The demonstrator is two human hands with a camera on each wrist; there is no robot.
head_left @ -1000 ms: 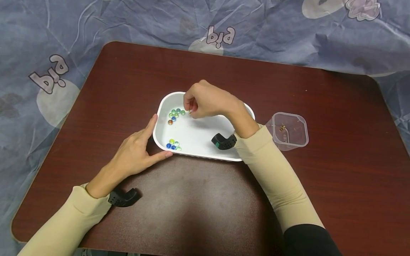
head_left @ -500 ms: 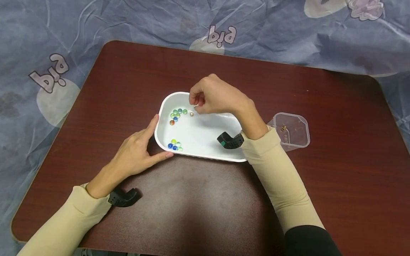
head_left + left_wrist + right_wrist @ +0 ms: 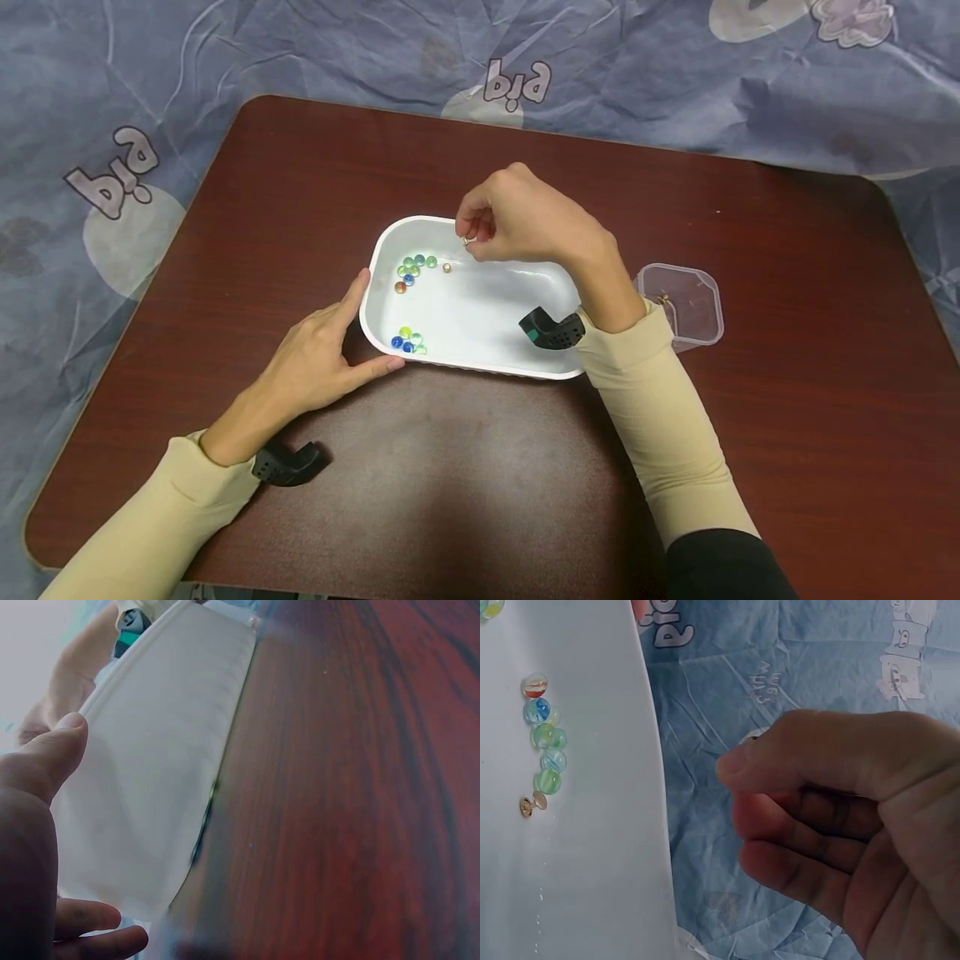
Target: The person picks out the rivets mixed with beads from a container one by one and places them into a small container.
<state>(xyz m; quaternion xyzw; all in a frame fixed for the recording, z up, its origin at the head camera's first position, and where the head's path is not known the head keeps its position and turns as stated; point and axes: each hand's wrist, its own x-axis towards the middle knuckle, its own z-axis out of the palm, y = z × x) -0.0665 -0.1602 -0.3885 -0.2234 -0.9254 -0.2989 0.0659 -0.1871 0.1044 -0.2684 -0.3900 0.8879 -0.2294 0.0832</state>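
My left hand (image 3: 318,354) rests against the left end of the white tray (image 3: 510,367), fingers straight, thumb on the near rim. Over the tray's far side, my right hand (image 3: 528,218) pinches a small gold stud (image 3: 467,241) between thumb and finger. In the right wrist view that stud is mostly hidden by the thumb. Another gold stud (image 3: 531,805), with a disc-like head, lies in the tray beside a row of glass marbles (image 3: 546,781). A second cluster of marbles (image 3: 408,342) sits in the near left corner.
To the tray's right stands a clear plastic box (image 3: 697,308), partly behind the right sleeve, with gold pieces (image 3: 663,298) inside. Both stand on a dark reddish-brown table (image 3: 337,167). A blue-grey printed cloth (image 3: 300,50) lies beyond its far edge.
My right hand has moved right and away from me, leaving one gold stud visible beside the far marbles. It still pinches a gold stud. My left hand stays at the tray.
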